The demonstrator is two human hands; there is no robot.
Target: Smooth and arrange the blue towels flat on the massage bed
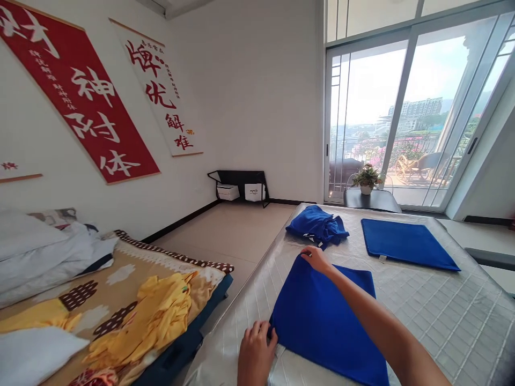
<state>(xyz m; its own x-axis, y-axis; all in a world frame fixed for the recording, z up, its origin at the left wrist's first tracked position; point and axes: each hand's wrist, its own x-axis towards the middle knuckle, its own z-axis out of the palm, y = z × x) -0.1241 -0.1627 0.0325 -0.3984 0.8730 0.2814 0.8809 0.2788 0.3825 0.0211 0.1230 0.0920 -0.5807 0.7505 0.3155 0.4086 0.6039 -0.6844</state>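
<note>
A flat, square blue cloth [325, 316], which looks like a cushion cover, lies spread on the plastic-wrapped mattress [454, 321]. At its near left corner my left hand [257, 346] is closed, fingers curled and thumb against the edge. My right hand [316, 258] reaches across the cloth and pinches its far left corner. Part of the right side is hidden under my right forearm. Just beyond my right hand sits a crumpled heap of blue cloth [316, 222] with white tags. A second flat blue cloth [406, 242] lies at the far right, a small tag at its near edge.
Left of the mattress, across a strip of floor [237, 230], a low bed [120, 279] holds yellow clothing [156, 311] and white bedding [48, 252]. A black chair [372, 200] with a potted plant [366, 179] stands behind the mattress. A black rack [241, 179] holds white boxes.
</note>
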